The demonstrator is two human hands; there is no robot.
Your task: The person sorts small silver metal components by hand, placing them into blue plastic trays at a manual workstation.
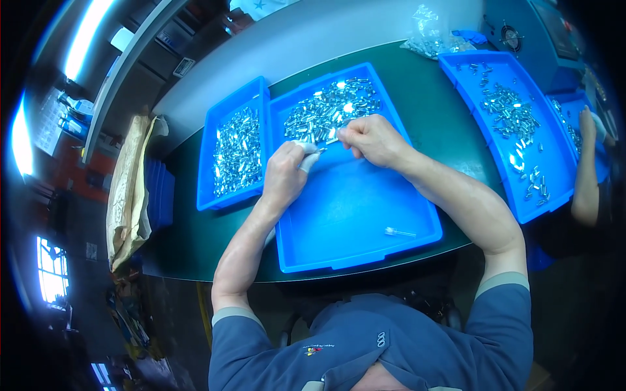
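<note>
A lone small metal part (399, 232) lies near the front of a blue tray (352, 221) on the dark green bench (195, 247). Above the tray's middle, the left hand (285, 173) closes its fingers on a white cloth (306, 156), and the right hand (373, 140) pinches a small metal piece (330, 140). Behind them lies a heap of shiny metal parts (332, 107). Two more blue trays (228, 111) flank it.

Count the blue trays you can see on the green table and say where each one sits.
4: a narrow tray at left, a large tray under both hands, a tray at right, and one partly hidden at far right.
</note>
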